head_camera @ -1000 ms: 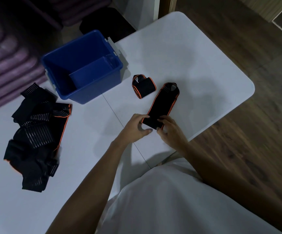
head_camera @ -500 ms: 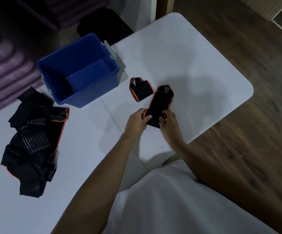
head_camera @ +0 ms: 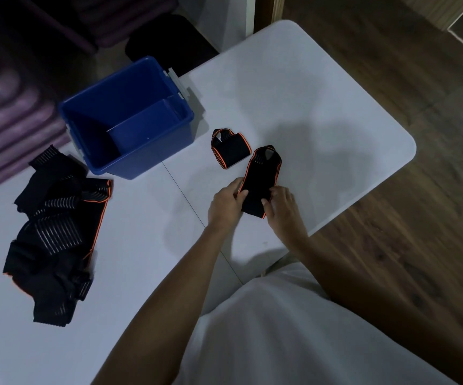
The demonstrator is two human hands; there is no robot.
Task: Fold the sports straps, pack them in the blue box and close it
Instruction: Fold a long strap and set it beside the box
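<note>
Orange-trimmed strap being folded on the white table.
Its near end is being pinched by the left hand and right hand; edges should be kept aligned.

Both forearms extend forward and converge, hands close together but apart. Left hand: palm down, fingers curled, thumb and fingertips pinching the left edge of a black strap. Right hand: just right of the left, fingers bent, thumb pressed on the strap's near right edge, gripping it.
</note>
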